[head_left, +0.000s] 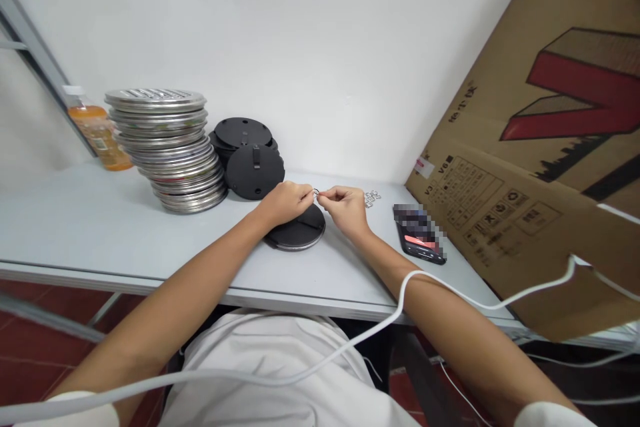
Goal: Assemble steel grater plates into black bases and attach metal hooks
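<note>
Both hands, left hand [286, 202] and right hand [346, 207], pinched closed on one small ring [316, 193] above a black disc [299, 230]; more rings [371, 197] and stacked discs [249, 155] waited untouched.

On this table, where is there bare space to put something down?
Bare table lies left, in front of the bottle and metal stack. A smaller patch lies between disc and phone. It is crowded around the hands, black discs and cardboard.
</note>
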`<act>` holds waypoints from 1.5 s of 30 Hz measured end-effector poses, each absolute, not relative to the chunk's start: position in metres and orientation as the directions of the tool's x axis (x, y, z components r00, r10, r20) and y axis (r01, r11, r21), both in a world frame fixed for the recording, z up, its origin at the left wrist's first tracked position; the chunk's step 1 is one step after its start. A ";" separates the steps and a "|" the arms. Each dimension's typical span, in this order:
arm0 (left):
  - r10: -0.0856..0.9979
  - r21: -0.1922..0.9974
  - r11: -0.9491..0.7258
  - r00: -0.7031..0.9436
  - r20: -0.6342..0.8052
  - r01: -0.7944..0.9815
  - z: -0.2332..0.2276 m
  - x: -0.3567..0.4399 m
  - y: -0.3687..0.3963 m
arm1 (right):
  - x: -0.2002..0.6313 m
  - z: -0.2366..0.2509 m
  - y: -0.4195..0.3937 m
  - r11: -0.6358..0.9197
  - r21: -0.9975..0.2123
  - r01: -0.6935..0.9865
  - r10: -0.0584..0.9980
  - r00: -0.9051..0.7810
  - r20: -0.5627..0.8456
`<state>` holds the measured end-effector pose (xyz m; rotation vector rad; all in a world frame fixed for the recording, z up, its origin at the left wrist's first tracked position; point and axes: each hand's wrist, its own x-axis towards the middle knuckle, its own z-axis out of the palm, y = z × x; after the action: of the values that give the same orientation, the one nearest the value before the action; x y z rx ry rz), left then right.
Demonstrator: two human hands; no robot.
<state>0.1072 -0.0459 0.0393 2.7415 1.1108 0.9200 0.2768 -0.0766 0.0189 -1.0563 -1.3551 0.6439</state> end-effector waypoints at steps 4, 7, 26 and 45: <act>0.676 0.125 -0.674 0.539 0.502 0.728 0.036 0.112 -0.046 | 0.274 0.016 -0.077 0.431 -0.861 0.270 0.862 0.159 0.482; 0.706 0.054 -0.623 0.531 0.469 0.781 0.034 0.116 -0.047 | 0.273 0.016 -0.076 0.408 -0.871 0.274 0.869 0.176 0.462; 0.745 0.399 -0.655 0.461 0.482 0.642 0.036 0.101 -0.036 | 0.306 0.005 -0.056 0.363 -0.705 0.609 0.866 0.060 0.497; 0.818 0.856 -0.504 0.384 0.429 0.119 0.038 0.108 -0.034 | 0.311 0.020 -0.065 0.341 -0.905 0.256 0.929 -0.237 0.283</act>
<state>0.1084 -0.0341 0.0381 1.8811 0.8089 1.1607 0.3108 -0.0651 0.0196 -1.0677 -1.7074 0.9426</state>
